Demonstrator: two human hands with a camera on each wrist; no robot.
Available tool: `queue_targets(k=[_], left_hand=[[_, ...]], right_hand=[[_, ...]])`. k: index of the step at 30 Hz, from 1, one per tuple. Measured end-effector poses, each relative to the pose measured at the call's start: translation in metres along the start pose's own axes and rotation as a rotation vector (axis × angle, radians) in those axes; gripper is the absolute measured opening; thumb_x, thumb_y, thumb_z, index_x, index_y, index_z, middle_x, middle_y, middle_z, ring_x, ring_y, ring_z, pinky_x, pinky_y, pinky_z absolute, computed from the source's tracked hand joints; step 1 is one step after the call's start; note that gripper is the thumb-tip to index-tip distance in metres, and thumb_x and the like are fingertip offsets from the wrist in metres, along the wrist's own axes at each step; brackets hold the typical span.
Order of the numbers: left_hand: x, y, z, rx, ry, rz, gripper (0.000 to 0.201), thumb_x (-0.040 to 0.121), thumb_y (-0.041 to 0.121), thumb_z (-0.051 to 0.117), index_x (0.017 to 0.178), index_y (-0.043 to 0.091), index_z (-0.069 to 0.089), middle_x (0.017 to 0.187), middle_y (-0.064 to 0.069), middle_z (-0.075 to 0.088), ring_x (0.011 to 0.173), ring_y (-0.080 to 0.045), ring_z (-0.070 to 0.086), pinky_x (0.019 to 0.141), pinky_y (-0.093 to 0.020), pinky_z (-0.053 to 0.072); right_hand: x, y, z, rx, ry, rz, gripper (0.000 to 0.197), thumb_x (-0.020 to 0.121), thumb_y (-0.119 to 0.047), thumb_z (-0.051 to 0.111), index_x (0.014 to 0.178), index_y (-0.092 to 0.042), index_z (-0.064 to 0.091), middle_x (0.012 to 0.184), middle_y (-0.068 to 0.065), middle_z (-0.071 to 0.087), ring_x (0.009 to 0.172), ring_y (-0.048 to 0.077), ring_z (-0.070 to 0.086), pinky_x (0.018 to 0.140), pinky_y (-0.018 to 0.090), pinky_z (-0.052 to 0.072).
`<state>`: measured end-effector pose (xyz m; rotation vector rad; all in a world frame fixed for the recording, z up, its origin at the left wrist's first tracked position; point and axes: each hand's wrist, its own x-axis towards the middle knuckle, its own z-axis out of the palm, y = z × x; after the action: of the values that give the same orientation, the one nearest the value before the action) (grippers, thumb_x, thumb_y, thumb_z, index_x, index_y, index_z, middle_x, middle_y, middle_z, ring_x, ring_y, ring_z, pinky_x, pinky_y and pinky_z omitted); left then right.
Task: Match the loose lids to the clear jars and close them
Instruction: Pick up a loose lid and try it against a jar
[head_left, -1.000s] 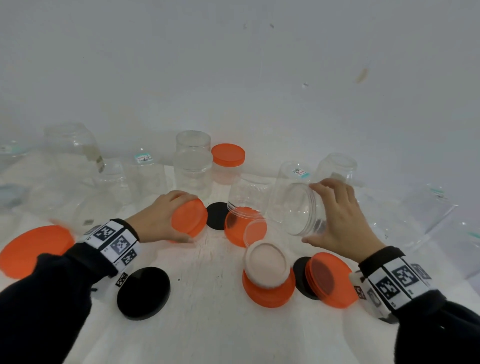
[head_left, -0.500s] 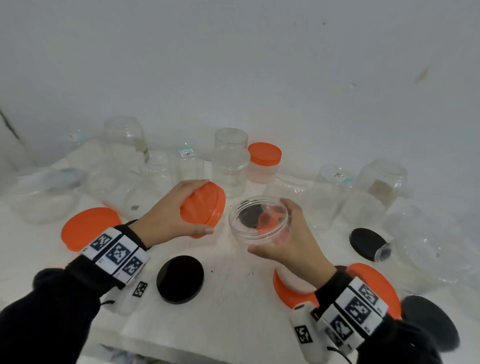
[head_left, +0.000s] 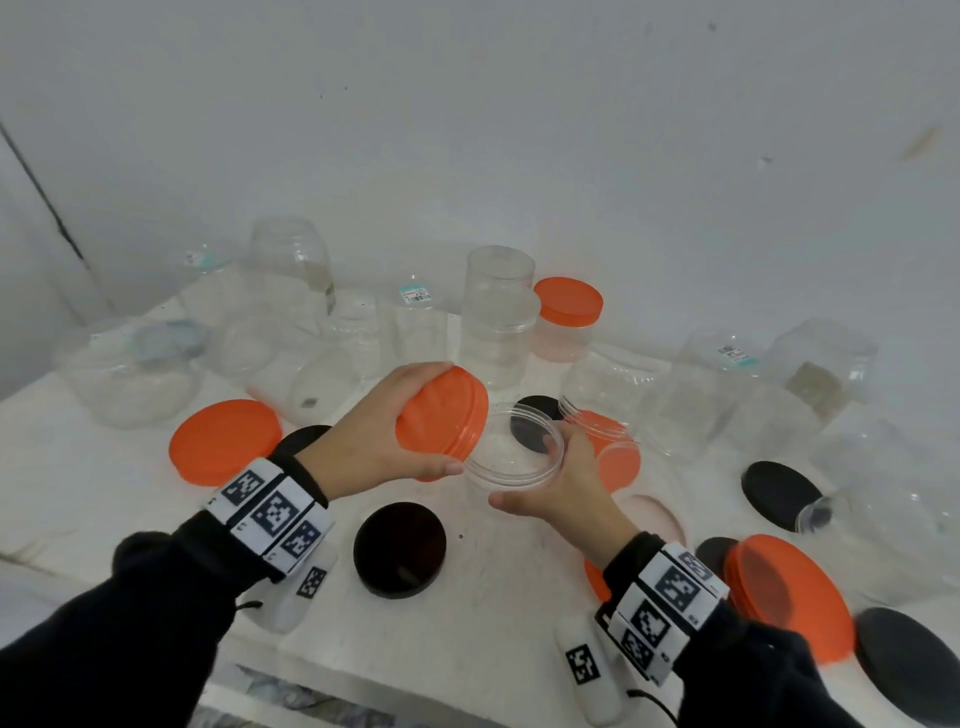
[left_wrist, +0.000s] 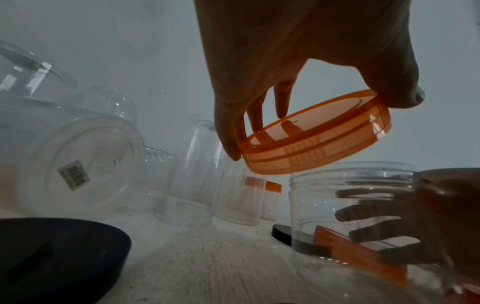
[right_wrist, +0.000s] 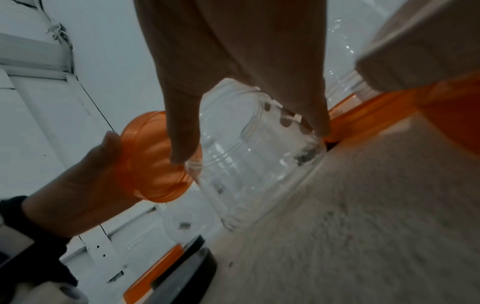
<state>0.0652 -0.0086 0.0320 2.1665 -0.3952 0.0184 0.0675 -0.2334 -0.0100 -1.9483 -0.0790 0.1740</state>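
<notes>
My left hand (head_left: 395, 441) grips an orange lid (head_left: 444, 418) by its rim, tilted, just left of and slightly above the mouth of a clear jar (head_left: 511, 454). My right hand (head_left: 563, 480) holds that jar upright on the white table (head_left: 493, 613), fingers wrapped round its wall. In the left wrist view the orange lid (left_wrist: 317, 135) hangs over the jar's (left_wrist: 348, 197) left rim without touching it. The right wrist view shows the jar (right_wrist: 257, 152) standing on the table, the orange lid (right_wrist: 155, 156) beside its mouth.
Several open clear jars (head_left: 498, 338) stand or lie along the back; one jar with an orange lid on it (head_left: 569, 317) stands there. Loose black lids (head_left: 400, 548) and orange lids (head_left: 223, 439) lie around my hands; more orange lids (head_left: 789, 597) at the right.
My left hand has brought the orange lid right, up to the jar's mouth. My right hand still holds the jar upright, now set on the table.
</notes>
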Motion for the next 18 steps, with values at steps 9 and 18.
queue_targets(k=[9,18], left_hand=[[0.016,0.001,0.016,0.082,-0.111,0.001,0.11,0.044,0.069,0.067,0.14,0.031,0.031,0.146,0.018,0.027,0.132,-0.002,0.026,0.107,-0.024,0.026],[0.03,0.018,0.033,0.309,-0.26,0.138,0.109,0.048,0.076,0.055,0.142,0.028,0.032,0.151,0.013,0.021,0.132,-0.004,0.016,0.11,-0.025,0.021]], right_hand=[[-0.006,0.0,-0.006,-0.003,-0.05,0.007,0.098,0.054,-0.011,0.089,0.132,-0.021,0.031,0.128,-0.01,0.042,0.119,0.007,0.043,0.089,0.014,0.039],[-0.009,-0.002,-0.014,-0.063,-0.091,-0.001,0.094,0.052,-0.013,0.091,0.124,-0.03,0.032,0.123,-0.008,0.046,0.111,0.006,0.049,0.083,0.016,0.044]])
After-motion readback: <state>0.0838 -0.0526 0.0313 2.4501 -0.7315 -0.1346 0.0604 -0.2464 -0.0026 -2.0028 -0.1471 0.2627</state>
